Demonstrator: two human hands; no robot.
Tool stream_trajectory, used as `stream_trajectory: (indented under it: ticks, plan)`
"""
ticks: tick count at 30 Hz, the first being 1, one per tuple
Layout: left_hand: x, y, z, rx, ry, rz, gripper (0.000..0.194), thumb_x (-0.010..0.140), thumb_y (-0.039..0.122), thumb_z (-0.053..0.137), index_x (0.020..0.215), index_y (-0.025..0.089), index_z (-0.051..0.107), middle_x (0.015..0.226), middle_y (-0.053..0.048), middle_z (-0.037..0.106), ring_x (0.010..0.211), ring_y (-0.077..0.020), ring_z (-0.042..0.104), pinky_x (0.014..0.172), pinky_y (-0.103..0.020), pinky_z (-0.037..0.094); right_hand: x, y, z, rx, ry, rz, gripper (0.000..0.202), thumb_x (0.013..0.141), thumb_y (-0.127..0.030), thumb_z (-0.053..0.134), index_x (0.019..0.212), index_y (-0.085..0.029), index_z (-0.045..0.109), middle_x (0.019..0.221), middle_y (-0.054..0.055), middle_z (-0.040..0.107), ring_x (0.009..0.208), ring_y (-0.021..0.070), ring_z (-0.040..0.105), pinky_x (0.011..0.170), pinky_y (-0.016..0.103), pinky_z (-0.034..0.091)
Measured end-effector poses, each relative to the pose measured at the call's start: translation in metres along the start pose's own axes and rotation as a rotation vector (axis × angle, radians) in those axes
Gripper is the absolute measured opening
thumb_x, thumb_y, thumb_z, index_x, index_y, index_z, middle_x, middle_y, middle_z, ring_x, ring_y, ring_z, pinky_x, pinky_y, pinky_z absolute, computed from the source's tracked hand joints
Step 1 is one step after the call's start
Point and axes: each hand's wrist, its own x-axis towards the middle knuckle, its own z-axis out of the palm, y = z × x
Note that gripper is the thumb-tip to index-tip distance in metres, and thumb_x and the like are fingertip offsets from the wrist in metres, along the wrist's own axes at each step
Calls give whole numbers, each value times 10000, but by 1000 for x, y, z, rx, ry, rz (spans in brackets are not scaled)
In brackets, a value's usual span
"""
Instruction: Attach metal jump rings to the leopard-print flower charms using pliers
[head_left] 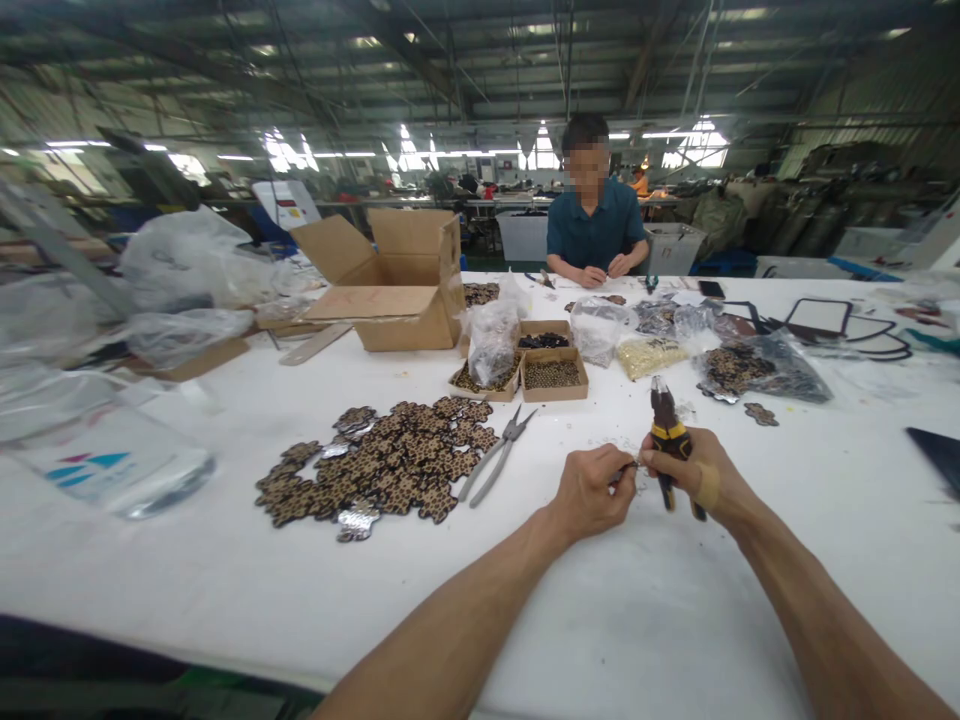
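My right hand (694, 468) is closed around yellow-and-black pliers (671, 437), whose metal jaws point up and away from me. Its thumb and fingertips reach toward my left hand (598, 490), which is closed in a pinch. Something small and dark shows at the left fingertips, too small to name. To the left lies a pile of leopard-print, bear-shaped patches (405, 455), a few turned to a silvery side. A second pair of pliers (499, 455), with grey handles, rests on the table between the pile and my left hand.
Small cardboard trays (555, 375) of tiny metal parts stand ahead, beside an open cardboard box (411, 315). Plastic bags (652, 355) of parts lie beyond my right hand. Across the white table (247, 575) a co-worker (598, 225) handles something small. More plastic bags (184, 265) are heaped at left.
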Motion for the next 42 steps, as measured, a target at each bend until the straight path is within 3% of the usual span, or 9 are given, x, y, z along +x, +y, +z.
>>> stream_trajectory:
  ticks: [12,23,38,42]
  plan:
    - [-2,1,3,27,43,10,72,882,178,523,846,178,586,678,-2,560,584,-110,502,565,-245,376,0,1,1,-88,28,-65,263,716,-394,736,829,-161,689,717,30,676,679,202,606,633,311,494]
    - [-7,-1,7,183,29,47,79,873,182,543,815,172,596,697,-22,580,559,-116,526,524,-241,377,-2,-3,9,-87,31,-12,208,725,-333,719,829,-159,672,723,19,669,667,178,588,631,294,479]
    - [-4,2,3,10,-20,9,120,885,179,549,957,168,643,823,-49,671,693,-141,625,621,-257,464,-1,4,-4,61,-78,71,222,706,-307,735,841,-140,680,699,3,616,638,147,521,583,263,421]
    - [-3,2,3,-14,-26,15,121,885,179,558,963,167,650,852,-59,680,743,-151,642,665,-265,492,0,6,-5,135,-127,121,224,689,-272,724,865,-146,664,647,-6,599,573,126,479,505,241,350]
